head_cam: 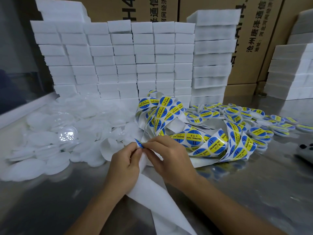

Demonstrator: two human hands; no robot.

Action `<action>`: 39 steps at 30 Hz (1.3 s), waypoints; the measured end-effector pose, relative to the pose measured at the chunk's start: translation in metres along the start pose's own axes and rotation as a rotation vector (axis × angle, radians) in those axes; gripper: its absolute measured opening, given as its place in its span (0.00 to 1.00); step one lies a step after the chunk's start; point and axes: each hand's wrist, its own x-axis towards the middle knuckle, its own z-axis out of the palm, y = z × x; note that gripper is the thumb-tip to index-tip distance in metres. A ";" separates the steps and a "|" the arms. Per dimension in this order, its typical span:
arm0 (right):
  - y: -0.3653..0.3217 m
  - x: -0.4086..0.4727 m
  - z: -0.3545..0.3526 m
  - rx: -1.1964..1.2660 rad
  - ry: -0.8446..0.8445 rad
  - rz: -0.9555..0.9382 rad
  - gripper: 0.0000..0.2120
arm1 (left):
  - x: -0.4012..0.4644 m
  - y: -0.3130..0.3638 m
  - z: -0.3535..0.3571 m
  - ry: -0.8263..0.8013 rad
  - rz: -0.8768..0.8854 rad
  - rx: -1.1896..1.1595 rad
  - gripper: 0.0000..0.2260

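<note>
A long strip of white backing paper carries round blue-and-yellow "Soldering Paste" stickers and lies tangled across the middle of the metal table. My left hand pinches one blue sticker at the strip's edge between thumb and fingertips. My right hand pinches the backing paper right beside it, fingertips almost touching the left hand's. The bare end of the strip trails down toward me between my forearms.
Clear plastic round lids lie heaped at the left. Labelled lids are piled at the right. White foam blocks are stacked along the back, cardboard boxes behind them. A dark device sits at the right edge.
</note>
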 end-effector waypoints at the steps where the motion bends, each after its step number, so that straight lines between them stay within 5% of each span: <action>1: 0.000 0.000 -0.001 -0.029 -0.001 -0.025 0.05 | 0.000 0.001 0.000 -0.002 0.011 0.009 0.11; 10: 0.004 0.004 -0.006 0.186 0.099 0.274 0.01 | 0.000 0.005 -0.004 0.000 0.046 0.096 0.19; 19: 0.021 0.014 -0.018 0.731 0.296 1.024 0.03 | 0.003 -0.008 -0.007 0.228 -0.042 0.137 0.13; 24: 0.005 0.019 -0.020 0.949 0.278 0.978 0.05 | -0.001 -0.007 -0.009 0.203 0.112 0.368 0.04; 28: -0.016 0.021 -0.015 0.917 0.218 0.742 0.12 | -0.004 0.000 0.000 -0.043 0.223 0.439 0.13; 32: -0.028 0.012 -0.009 0.550 0.070 0.291 0.22 | -0.008 0.004 0.009 -0.213 0.327 0.466 0.21; 34: -0.020 0.009 -0.004 0.408 0.040 0.255 0.24 | -0.008 0.007 0.008 -0.281 0.382 0.353 0.20; 36: -0.010 0.008 -0.003 0.375 0.079 0.330 0.20 | -0.008 0.011 0.006 -0.235 0.471 0.344 0.16; 39: 0.006 0.005 -0.003 0.330 0.154 0.424 0.14 | -0.006 0.014 -0.001 0.091 0.585 0.360 0.13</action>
